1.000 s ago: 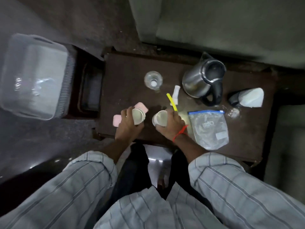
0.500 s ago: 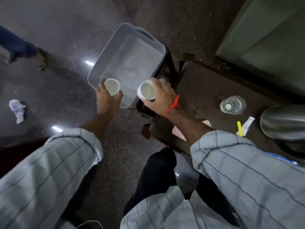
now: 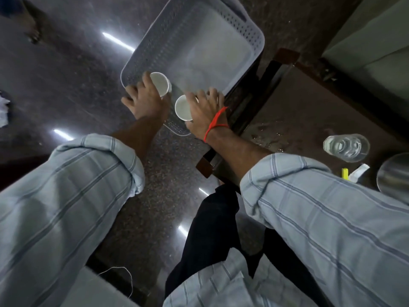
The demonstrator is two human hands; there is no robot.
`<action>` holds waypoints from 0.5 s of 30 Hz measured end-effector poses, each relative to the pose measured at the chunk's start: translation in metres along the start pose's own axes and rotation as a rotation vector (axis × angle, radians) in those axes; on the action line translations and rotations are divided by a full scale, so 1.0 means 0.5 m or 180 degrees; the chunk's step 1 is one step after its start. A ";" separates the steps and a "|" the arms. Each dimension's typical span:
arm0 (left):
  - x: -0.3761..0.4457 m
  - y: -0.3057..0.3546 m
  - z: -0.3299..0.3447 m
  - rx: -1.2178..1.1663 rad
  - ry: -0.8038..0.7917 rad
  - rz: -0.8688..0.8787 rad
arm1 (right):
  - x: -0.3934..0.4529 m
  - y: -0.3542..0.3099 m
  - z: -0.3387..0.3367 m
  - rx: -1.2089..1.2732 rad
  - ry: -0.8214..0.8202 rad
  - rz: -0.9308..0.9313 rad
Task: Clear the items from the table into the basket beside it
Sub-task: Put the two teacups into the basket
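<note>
A grey perforated plastic basket (image 3: pixel 247 29) stands left of the dark wooden table (image 3: pixel 305 111). My left hand (image 3: pixel 145 99) grips a white paper cup (image 3: pixel 161 83) just inside the basket's near corner. My right hand (image 3: pixel 204 111), with a red thread on its wrist, holds a second white paper cup (image 3: pixel 183 107) over the basket's near rim. Both cups are tilted with their mouths toward me. On the table stand a clear glass (image 3: pixel 346 147), a yellow stick (image 3: pixel 344 173), a white sachet (image 3: pixel 359 171) and the edge of a steel kettle (image 3: pixel 394 176).
The floor around the basket is dark polished stone with light reflections. A crumpled white paper (image 3: pixel 3 109) lies on the floor at the far left. A pale wall or cabinet (image 3: pixel 376 36) rises behind the table. My dark trousers (image 3: pixel 212 235) are below.
Both hands carried the cups from the table to the left and now hold them lower, within the basket's near end. The view swung left with them.
</note>
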State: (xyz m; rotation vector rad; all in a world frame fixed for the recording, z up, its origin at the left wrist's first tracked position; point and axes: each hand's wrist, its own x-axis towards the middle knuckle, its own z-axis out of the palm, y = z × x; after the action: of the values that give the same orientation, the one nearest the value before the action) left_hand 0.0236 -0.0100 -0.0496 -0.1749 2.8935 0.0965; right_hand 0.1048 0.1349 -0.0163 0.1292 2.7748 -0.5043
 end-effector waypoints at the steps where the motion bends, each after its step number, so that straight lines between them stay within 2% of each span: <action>1: 0.008 0.000 0.002 0.0038 -0.0025 -0.0013 | 0.002 0.000 0.009 -0.0034 -0.0027 -0.0025; 6: 0.027 -0.004 0.012 -0.0093 -0.0210 -0.0144 | 0.018 -0.006 0.030 -0.0073 -0.0151 0.0006; 10: 0.002 0.006 0.000 -0.0231 -0.0149 -0.0093 | 0.008 0.005 0.026 0.0044 -0.0247 -0.0125; 12: -0.016 0.009 -0.013 -0.0379 -0.0007 -0.0015 | -0.009 0.015 0.015 0.0115 -0.0143 -0.0183; 15: -0.053 0.022 -0.034 -0.0510 0.0293 0.0287 | -0.045 0.037 -0.007 0.0375 0.0296 -0.0234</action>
State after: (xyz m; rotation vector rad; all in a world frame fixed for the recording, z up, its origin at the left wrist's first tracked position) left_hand 0.0437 0.0027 -0.0260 -0.0789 2.9847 0.3455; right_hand 0.1279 0.1528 -0.0121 0.0794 2.8484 -0.6977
